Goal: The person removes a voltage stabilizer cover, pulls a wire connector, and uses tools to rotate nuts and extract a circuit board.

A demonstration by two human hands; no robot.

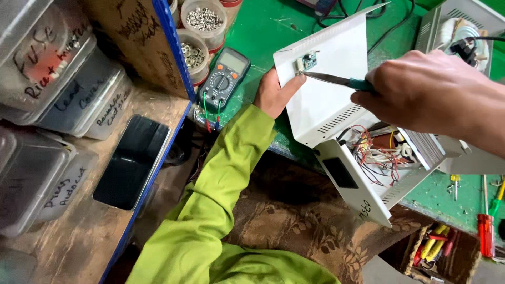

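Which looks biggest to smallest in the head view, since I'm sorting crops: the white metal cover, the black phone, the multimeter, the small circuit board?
1. White metal cover
2. Black phone
3. Multimeter
4. Small circuit board

The phone lies nearer the camera on the shelf, so its lead over the multimeter may be partly nearness.

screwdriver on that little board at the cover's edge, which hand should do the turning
Right. The right hand already holds the screwdriver, tip at the small board. The left hand is busy steadying the white cover.
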